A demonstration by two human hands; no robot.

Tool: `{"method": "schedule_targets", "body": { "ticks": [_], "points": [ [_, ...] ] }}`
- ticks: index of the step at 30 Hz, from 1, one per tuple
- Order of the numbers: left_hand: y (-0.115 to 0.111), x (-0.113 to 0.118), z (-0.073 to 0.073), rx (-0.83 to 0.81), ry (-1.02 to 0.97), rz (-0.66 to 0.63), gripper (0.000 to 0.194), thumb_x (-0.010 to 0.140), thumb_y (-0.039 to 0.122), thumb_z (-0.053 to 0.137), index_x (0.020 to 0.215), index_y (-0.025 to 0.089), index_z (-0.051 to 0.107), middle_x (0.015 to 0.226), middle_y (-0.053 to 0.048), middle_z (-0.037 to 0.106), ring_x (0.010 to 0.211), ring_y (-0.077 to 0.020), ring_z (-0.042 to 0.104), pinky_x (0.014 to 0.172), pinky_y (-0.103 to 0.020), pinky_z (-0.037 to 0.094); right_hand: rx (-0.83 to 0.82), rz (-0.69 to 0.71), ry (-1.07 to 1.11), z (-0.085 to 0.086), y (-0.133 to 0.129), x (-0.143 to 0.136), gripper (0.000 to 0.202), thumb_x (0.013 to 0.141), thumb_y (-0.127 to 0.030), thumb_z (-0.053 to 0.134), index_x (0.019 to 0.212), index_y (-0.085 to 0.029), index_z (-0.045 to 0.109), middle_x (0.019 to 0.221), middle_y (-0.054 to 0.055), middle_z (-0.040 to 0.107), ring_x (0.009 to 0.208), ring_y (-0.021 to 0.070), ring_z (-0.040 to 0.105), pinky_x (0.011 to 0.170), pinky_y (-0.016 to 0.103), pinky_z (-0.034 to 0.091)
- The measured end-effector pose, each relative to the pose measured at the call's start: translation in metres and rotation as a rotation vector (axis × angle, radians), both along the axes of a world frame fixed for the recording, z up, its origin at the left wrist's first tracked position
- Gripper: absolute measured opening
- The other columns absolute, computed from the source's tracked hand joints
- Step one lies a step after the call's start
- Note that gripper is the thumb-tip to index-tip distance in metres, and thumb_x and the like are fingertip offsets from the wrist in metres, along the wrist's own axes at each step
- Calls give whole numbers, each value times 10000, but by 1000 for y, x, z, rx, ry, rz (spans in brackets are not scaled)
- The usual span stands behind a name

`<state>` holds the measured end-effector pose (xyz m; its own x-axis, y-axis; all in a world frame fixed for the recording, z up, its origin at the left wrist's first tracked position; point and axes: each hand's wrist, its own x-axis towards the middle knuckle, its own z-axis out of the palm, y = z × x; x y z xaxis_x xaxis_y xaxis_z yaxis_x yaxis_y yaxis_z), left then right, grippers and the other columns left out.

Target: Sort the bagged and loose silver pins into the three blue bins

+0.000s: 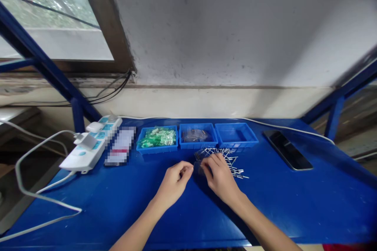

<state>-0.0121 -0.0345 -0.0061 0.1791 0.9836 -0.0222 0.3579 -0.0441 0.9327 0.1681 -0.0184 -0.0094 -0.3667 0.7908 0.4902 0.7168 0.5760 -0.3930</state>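
My left hand is closed in a pinch, its fingertips at the edge of a small clear plastic bag. Beside it my right hand has its fingers curled together on the other side of that bag. Thin silver metal pins lie in a loose pile just behind and to the right of my right hand. Behind the hands, a blue tray holds green and clear packets. The middle blue tray has clear bags with brownish contents. The right blue tray has nothing visible in it.
A black phone lies at the right of the blue table. At the left are a white power strip with plugs and cables, and a pixelated flat item. Blue frame bars rise at both sides before the wall.
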Motion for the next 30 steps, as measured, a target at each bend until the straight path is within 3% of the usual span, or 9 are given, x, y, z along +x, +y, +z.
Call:
{"method": "schedule_targets", "body": {
  "ticks": [4, 7, 10, 13, 16, 20, 23, 27, 30],
  "points": [
    [5, -3, 2, -355, -388, 41, 568, 860, 620, 361, 857, 122, 636, 673, -48, 597, 522, -112, 518, 431, -202, 306, 164, 37, 139, 11, -3, -12, 126, 886, -150, 467, 900, -180, 588, 801, 54, 566, 746, 167, 467, 671, 312, 410],
    [7, -7, 4, -404, -578, 58, 486, 822, 581, 496, 916, 120, 619, 692, -42, 611, 531, -100, 533, 453, -193, 340, 176, 162, 57, 12, -11, -20, 173, 890, -160, 457, 923, -199, 623, 776, 50, 550, 725, 164, 459, 651, 309, 399],
    [6, -10, 3, -139, -494, 167, 334, 798, 380, 636, 1039, 162, 559, 781, -34, 659, 700, -139, 625, 627, -230, 469, 37, 138, 104, 8, -16, -25, 146, 881, -234, 501, 944, -208, 630, 806, 49, 556, 776, 173, 486, 701, 325, 421],
    [2, -11, -1, 189, -256, 239, 251, 833, 285, 600, 1061, 200, 539, 900, -51, 693, 898, -195, 651, 834, -338, 496, -236, 24, 357, 4, -15, -28, 193, 870, -346, 520, 958, -205, 618, 795, 36, 583, 779, 169, 525, 701, 316, 444],
    [0, -8, -1, 547, -15, 113, 74, 847, 186, 564, 880, 214, 624, 948, -55, 688, 997, -213, 614, 887, -377, 485, -543, 13, 670, 7, -11, -32, 268, 867, -421, 502, 955, -189, 604, 704, 8, 582, 644, 135, 527, 577, 259, 429],
    [5, -1, 7, 839, 194, -4, 202, 837, 93, 541, 823, 248, 670, 1075, -53, 603, 1100, -225, 510, 920, -404, 454, -714, 61, 873, 20, -7, -31, 293, 849, -444, 517, 775, -172, 597, 617, -16, 540, 559, 107, 503, 524, 232, 410],
    [13, 5, 13, 844, 207, 77, 201, 848, 125, 542, 948, 257, 657, 1194, -81, 482, 1140, -234, 467, 885, -377, 466, -408, -66, 880, 39, -1, -18, 220, 855, -373, 529, 790, -175, 599, 665, 4, 576, 604, 125, 543, 568, 260, 448],
    [25, 21, 10, 632, 267, 20, 246, 883, 209, 503, 1122, 215, 559, 1108, -94, 533, 1073, -225, 513, 901, -379, 460, 433, -375, 673, 64, 17, 10, 124, 849, -229, 539, 956, -206, 596, 881, 68, 602, 807, 193, 587, 714, 367, 478],
    [30, 35, -2, 504, 505, -64, 299, 816, 298, 601, 1094, 189, 575, 1052, -101, 573, 1019, -276, 516, 870, -435, 447, 604, -401, 369, 62, 36, 20, 160, 842, -192, 533, 982, -227, 604, 933, 83, 588, 869, 218, 566, 767, 411, 463]
  ]
}}
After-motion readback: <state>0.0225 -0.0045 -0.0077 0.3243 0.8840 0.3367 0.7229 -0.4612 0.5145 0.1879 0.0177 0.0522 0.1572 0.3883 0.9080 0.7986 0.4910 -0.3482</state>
